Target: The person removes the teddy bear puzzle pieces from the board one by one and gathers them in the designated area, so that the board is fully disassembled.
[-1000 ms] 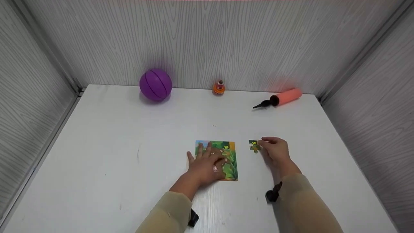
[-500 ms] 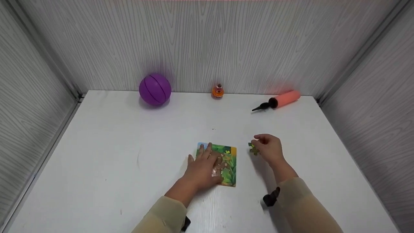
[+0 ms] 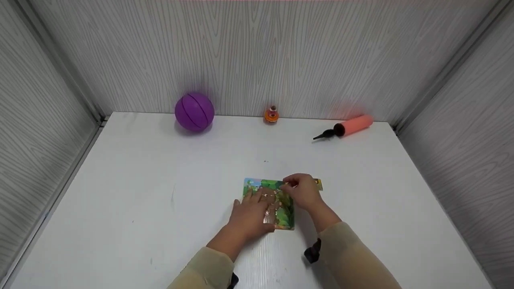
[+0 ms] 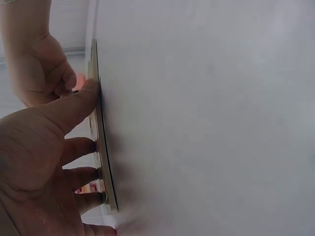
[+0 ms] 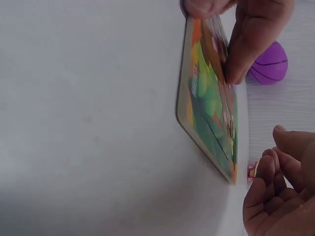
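My left hand point(image 3: 249, 214) lies spread over a flat picture puzzle point(image 3: 286, 218) with green leaves, pressing it on the white table. In the left wrist view its thumb point(image 4: 81, 101) is at the puzzle's edge and the other fingertips touch the top. My right hand point(image 3: 306, 193) is over the puzzle's upper right corner, thumb and forefinger pinched together on a small puzzle piece, now mostly hidden by the fingers. In the right wrist view that hand point(image 5: 283, 187) has curled fingers. Another small yellow-and-dark piece point(image 3: 319, 184) shows on the table just beyond the right hand.
Along the back wall sit a purple ball point(image 3: 194, 112), a small orange toy figure point(image 3: 272, 115) and a coral-coloured hand pump point(image 3: 355, 125) with a black nozzle. Grey wood-grain walls point(image 3: 249, 52) enclose the table's back and sides.
My right hand picked the puzzle piece up off the table and moved left with it to the puzzle's upper right corner, uncovering another piece. My left hand stays on the puzzle.
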The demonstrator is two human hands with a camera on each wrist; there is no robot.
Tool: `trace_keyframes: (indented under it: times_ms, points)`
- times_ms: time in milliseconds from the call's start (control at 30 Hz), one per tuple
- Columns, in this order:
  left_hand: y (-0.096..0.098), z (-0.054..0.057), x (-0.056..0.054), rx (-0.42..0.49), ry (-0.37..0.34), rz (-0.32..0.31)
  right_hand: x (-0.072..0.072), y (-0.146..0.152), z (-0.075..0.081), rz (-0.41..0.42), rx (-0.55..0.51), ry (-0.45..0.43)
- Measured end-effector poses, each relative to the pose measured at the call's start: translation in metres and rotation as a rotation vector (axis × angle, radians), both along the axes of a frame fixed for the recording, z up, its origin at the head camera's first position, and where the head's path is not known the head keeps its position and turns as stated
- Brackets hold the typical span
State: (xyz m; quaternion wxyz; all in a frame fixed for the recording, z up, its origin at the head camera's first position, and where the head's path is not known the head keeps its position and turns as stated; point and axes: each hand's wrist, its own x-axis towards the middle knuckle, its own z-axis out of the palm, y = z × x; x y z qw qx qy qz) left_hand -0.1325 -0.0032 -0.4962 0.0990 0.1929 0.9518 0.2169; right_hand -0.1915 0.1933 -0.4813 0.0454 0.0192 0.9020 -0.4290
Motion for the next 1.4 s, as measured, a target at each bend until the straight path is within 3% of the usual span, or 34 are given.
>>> trace_keyframes:
  times_ms: [300, 567, 900, 1400]
  points:
    - [0.005, -0.001, 0.002, -0.029, 0.024, 0.034, 0.000, -0.012, -0.011, -0.041, 0.019, -0.131]
    - [0.003, 0.001, 0.005, -0.046, 0.047, 0.033, 0.000, -0.018, -0.012, -0.088, -0.019, -0.188]
    - [0.005, 0.000, 0.003, -0.037, 0.064, 0.051, 0.003, -0.023, -0.018, -0.072, -0.006, -0.114]
    - [0.003, 0.000, 0.003, -0.021, 0.012, 0.072, 0.005, -0.026, -0.017, -0.088, -0.005, -0.129]
